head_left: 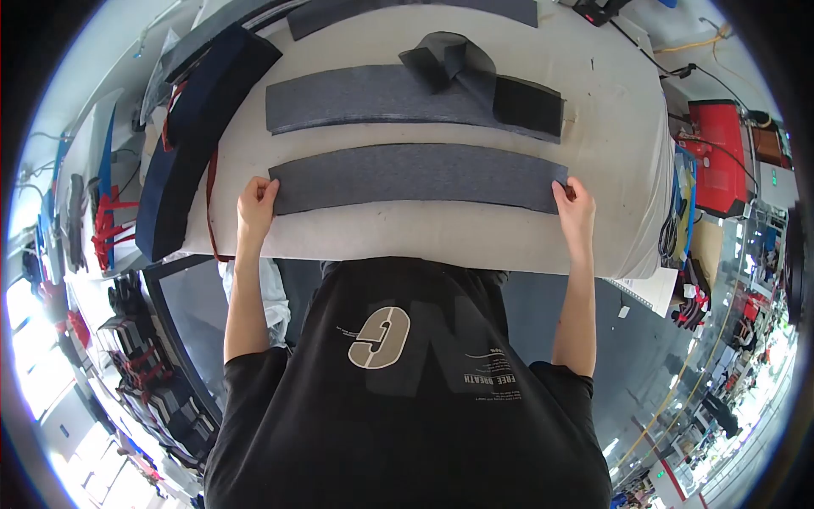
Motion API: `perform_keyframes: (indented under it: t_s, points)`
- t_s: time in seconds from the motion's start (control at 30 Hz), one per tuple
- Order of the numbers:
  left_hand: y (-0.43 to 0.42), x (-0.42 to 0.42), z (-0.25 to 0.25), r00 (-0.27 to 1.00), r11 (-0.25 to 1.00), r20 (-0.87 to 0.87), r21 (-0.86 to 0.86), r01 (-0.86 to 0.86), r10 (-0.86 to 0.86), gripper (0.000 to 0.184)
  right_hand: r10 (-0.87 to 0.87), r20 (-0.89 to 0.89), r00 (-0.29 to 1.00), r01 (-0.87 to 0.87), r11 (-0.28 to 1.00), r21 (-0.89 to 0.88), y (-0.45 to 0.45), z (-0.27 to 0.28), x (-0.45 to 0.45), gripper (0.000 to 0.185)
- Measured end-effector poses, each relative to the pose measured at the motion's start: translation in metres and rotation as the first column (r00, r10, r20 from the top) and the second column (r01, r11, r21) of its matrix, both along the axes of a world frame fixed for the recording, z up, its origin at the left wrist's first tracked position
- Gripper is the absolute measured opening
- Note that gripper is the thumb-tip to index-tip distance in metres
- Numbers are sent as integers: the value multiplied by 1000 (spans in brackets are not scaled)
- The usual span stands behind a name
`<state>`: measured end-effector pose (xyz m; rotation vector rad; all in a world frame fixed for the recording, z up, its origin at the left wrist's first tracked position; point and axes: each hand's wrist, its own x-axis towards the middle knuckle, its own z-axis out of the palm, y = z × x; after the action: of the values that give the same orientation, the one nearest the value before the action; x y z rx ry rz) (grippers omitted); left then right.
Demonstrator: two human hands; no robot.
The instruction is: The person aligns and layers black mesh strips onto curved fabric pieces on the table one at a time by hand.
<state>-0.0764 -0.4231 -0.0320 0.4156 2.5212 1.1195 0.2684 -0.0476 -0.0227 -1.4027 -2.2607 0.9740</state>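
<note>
A long dark grey fabric strip (415, 176) lies across the pale padded table (407, 231), near its front edge. My left hand (257, 206) pinches the strip's left end, and my right hand (574, 206) pinches its right end. Just beyond it lies a second grey strip (339, 103) with a thin dark piece of material (462, 64) folded and curled over its right half. A third grey strip (407, 7) is partly visible at the far side of the table.
Dark navy fabric (191, 140) is stacked along the table's left side, beside a dark red band (212, 204). A red case (716, 157) stands beyond the right edge, near cables. White paper (649, 291) sticks out at the front right.
</note>
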Motion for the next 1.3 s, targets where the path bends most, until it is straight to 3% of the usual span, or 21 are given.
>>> perform_keyframes:
  t_s: [0.03, 0.1, 0.23, 0.3, 0.33, 0.4, 0.5, 0.6, 0.7, 0.77, 0.8, 0.87, 1.0, 1.07, 1.1, 1.17, 1.2, 1.27, 1.3]
  points:
    - [0, 0, 0, 1000, 1000, -8, 3, 10, -9, 20, -9, -8, 1000, 10, 1000, 3, -1, 1, -1, 15]
    - [-1, -1, -1, 999, 1000, 32, 16, -9, 9, 19, 35, -24, 999, -25, 945, 327, -6, 12, -7, 12]
    - [-3, -2, -2, 1000, 1000, 15, 19, -3, 3, 19, 80, -75, 994, -39, 896, 442, -10, 27, -25, 19]
    - [-2, -1, 5, 999, 998, 46, -54, -10, 12, 16, 225, -122, 967, -131, 843, 521, -17, 33, -37, 14]
    - [-3, -1, 5, 999, 998, 43, -56, -10, 12, 16, 237, -145, 961, -138, 860, 492, -19, 36, -42, 14]
    - [1, -2, 10, 949, 982, -308, -190, 8, -68, 15, 227, -190, 955, -129, 897, 424, -19, 37, -49, 14]
    - [44, 0, 54, 912, 992, -402, -123, 36, -83, 21, 209, -251, 945, -122, 939, 320, -9, 42, -67, 15]
    - [122, -2, 78, 860, 957, -448, 32, 289, -245, 23, 253, -244, 936, -180, 941, 286, -4, 45, -96, 18]
    - [207, -13, 80, 719, 815, -549, 113, 569, -426, 25, 348, -226, 910, -262, 905, 336, -16, 60, -122, 20]
    - [250, -37, 51, 556, 710, -643, 27, 704, -527, 25, 358, -282, 890, -251, 901, 353, -24, 67, -129, 18]
    - [260, -43, 47, 553, 708, -646, 27, 706, -527, 25, 356, -283, 891, -248, 901, 356, -26, 69, -127, 18]
    - [274, -51, 42, 511, 591, -302, -344, 730, -805, 23, 367, -294, 882, -280, 912, 301, -29, 70, -121, 16]
    - [262, -54, 44, 490, 544, -243, -454, 705, -837, 21, 342, -274, 899, -269, 925, 269, -28, 62, -102, 15]
    - [242, -43, 68, 604, 655, -278, -148, 741, -747, 21, 330, -304, 894, -266, 936, 232, -25, 63, -101, 14]
    - [233, -36, 81, 612, 662, -280, -146, 735, -740, 21, 339, -302, 891, -276, 932, 234, -27, 69, -103, 14]
    - [219, -23, 115, 594, 540, -323, 248, 804, -736, 21, 336, -452, 826, -325, 940, 105, -34, 97, -113, 17]
    - [211, -14, 137, 561, 510, -376, 234, 828, -738, 15, 343, -453, 823, -332, 937, 105, -36, 110, -118, 17]
    - [201, 0, 174, 526, 484, -436, 214, 848, -730, 12, 507, -547, 667, -455, 858, 240, -40, 137, -131, 27]
    - [198, 6, 187, 476, 433, -563, 219, 874, -676, 12, 511, -548, 662, -458, 855, 245, -43, 148, -137, 27]
